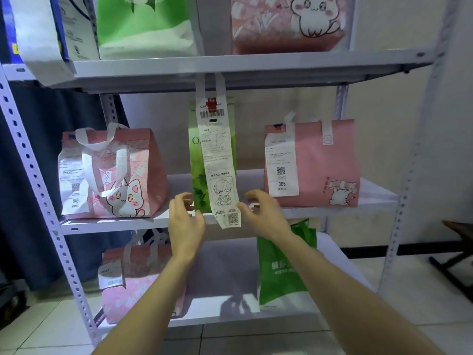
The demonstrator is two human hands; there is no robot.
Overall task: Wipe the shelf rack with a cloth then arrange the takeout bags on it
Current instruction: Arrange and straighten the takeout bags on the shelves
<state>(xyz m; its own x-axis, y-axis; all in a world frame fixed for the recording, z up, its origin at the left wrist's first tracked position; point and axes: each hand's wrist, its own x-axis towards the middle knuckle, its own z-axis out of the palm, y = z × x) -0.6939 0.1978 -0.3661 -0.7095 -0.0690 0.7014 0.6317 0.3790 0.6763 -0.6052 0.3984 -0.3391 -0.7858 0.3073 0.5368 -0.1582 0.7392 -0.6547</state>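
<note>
A tall green takeout bag (198,160) stands in the middle of the grey shelf rack's middle shelf (115,222), a long white receipt (217,160) hanging down its front. My left hand (185,219) and my right hand (261,211) are on either side of the bag's base, fingers spread and curled, not touching it. A pink cat bag (112,172) stands on the left of this shelf and a pink bag numbered 366 (320,162) on the right. No cloth is in view.
The top shelf (230,65) holds a white-and-blue bag, a green-and-white bag (143,26) and a pink cat bag (289,21). The bottom shelf holds a pink bag (138,278) and a green bag (279,272). A dark curtain hangs at left; a dark table frame (458,252) stands at right.
</note>
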